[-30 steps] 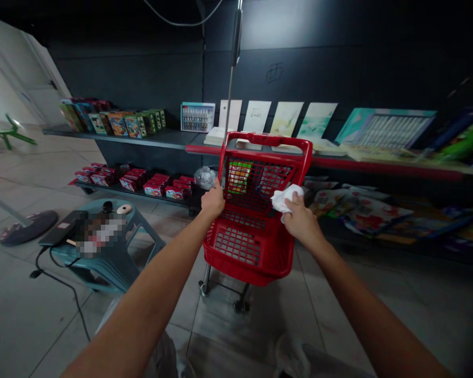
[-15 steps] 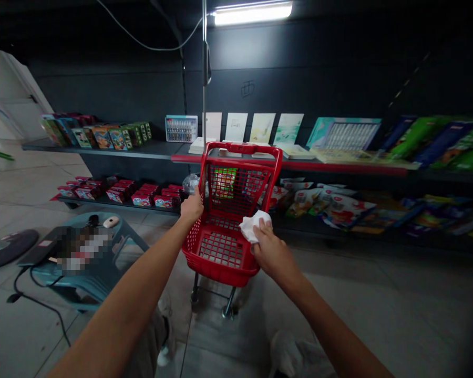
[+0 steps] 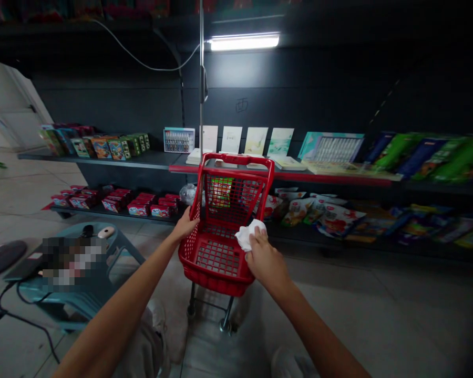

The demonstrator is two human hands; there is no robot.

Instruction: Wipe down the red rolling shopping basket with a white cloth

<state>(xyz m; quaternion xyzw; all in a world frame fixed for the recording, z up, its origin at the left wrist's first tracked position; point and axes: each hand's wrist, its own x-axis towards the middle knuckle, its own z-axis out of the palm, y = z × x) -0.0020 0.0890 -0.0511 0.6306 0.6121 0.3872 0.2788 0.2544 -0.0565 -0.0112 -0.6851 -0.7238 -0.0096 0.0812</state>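
Head view, red plastic lattice-sided shopping cart (image 3: 216, 283) on pale tiled floor (image 3: 339, 310) before dark shelving (image 3: 118, 107), left hand (image 3: 184, 226) at its left side, finger closure unclear, right hand (image 3: 267, 260) pinching crumpled white wipe (image 3: 245, 236) by its right side

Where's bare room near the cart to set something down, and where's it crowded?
Bare floor shows right of the red cart, beyond the right hand, in front of the snack bags. The cart's grid bottom, between left hand and white cloth, looks bare. Crowded: the blue stool and the red-edged shelf of booklets.
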